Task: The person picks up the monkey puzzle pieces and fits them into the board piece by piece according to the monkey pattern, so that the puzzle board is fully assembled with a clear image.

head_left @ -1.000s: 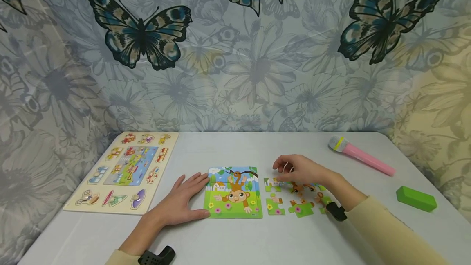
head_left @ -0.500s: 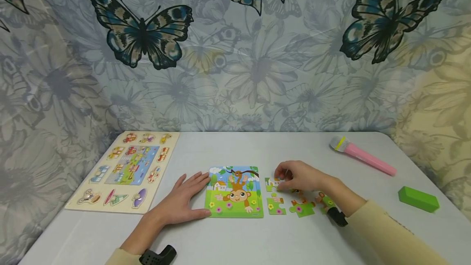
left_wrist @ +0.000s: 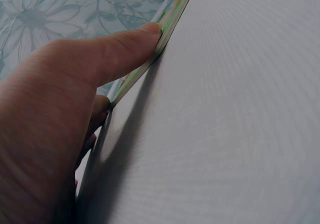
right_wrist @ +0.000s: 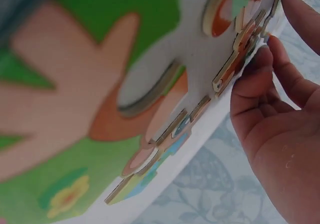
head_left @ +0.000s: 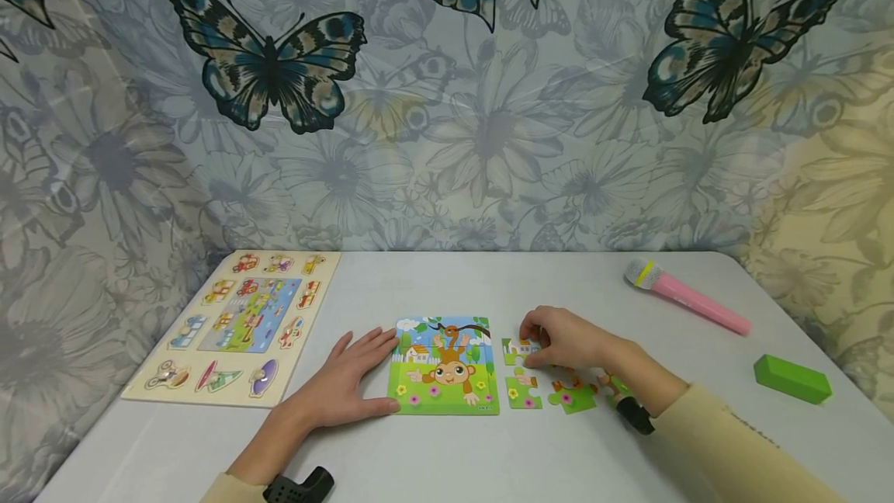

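A square monkey picture board [head_left: 443,367] lies flat on the white table. My left hand [head_left: 335,386] lies at its left side, fingers stretched out, thumb [left_wrist: 135,44] touching the board's near edge. To the right of the board lie several loose jigsaw pieces. With curled fingers and thumb, my right hand [head_left: 569,338] takes hold of a jigsaw piece with a house on it [head_left: 512,351], which is partly hidden. Just below sits a flower corner piece [head_left: 524,393], and a green piece with a pink flower [head_left: 574,397] lies beside that. Other pieces [right_wrist: 65,109] spread under the right wrist.
A cream wooden puzzle board [head_left: 209,332] with vehicle and toy pictures lies at the left. At the back right is a pink toy microphone [head_left: 691,297], and a green block [head_left: 792,379] is near the right edge. A butterfly-patterned cloth [head_left: 447,138] hangs behind the table.
My right hand has come down a little, and its thumb and fingers have closed in on the house piece. The left hand and the monkey board have stayed in place.
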Demonstrator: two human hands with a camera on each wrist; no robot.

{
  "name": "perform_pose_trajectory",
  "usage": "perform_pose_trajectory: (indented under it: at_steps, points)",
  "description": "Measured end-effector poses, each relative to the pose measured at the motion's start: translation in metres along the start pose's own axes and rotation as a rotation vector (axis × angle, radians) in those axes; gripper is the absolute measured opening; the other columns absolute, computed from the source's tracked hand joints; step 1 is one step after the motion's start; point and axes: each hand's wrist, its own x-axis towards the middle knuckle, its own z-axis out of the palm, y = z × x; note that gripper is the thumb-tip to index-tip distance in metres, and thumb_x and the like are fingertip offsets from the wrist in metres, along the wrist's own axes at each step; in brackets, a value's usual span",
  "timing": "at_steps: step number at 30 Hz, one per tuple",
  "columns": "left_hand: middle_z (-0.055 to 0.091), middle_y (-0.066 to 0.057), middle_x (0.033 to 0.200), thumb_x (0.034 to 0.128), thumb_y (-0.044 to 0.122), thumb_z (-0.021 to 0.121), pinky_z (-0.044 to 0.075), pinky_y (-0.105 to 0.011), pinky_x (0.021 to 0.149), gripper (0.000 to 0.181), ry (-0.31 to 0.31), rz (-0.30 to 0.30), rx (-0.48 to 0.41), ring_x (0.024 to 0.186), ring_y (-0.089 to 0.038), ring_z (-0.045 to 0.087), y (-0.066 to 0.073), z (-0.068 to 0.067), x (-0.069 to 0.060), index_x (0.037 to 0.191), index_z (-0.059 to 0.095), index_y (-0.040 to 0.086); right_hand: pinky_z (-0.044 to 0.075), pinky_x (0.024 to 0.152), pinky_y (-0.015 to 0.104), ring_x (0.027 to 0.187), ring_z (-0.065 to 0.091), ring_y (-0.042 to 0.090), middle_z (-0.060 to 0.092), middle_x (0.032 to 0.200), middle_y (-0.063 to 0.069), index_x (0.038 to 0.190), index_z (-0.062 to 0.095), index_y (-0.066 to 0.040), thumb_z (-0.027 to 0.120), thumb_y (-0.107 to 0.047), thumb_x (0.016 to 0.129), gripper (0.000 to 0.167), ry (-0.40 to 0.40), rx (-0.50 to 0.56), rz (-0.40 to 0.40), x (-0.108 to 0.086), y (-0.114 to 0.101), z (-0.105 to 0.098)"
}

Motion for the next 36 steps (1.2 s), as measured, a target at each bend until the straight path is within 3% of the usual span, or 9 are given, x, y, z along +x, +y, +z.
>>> perform_pose_trajectory:
  at_steps: [13, 19, 36]
  points:
    - [0.037, -0.007, 0.16, 0.0854, 0.058, 0.07, 0.005, -0.061, 0.118, 0.09, 0.003, 0.002, 0.005, 0.151, -0.03, 0.023, -0.001, 0.0, -0.001, 0.154, 0.043, 0.006, 0.046, 0.063, 0.028, 0.073, 0.049, 0.014, 0.058, 0.088, -0.001, 0.102, 0.062, -0.008, 0.082, -0.015, 0.086, 0.026, 0.034, 0.042, -0.034, 0.001, 0.0, 0.001]
    - [0.036, -0.007, 0.16, 0.0857, 0.058, 0.07, 0.005, -0.061, 0.118, 0.09, -0.001, 0.001, 0.006, 0.151, -0.03, 0.023, -0.001, 0.0, 0.0, 0.154, 0.043, 0.006, 0.047, 0.064, 0.028, 0.075, 0.051, 0.014, 0.057, 0.088, -0.005, 0.1, 0.065, -0.011, 0.078, -0.012, 0.09, 0.016, 0.047, 0.02, -0.046, 0.0, 0.001, 0.0]
    - [0.035, -0.005, 0.161, 0.0857, 0.06, 0.069, 0.004, -0.061, 0.118, 0.091, -0.004, 0.004, 0.01, 0.151, -0.029, 0.022, -0.001, 0.0, 0.0, 0.155, 0.042, 0.007, 0.05, 0.07, 0.029, 0.08, 0.056, 0.014, 0.062, 0.09, -0.004, 0.099, 0.064, -0.01, 0.07, -0.011, 0.096, 0.007, 0.058, 0.126, -0.084, -0.004, -0.001, -0.012]
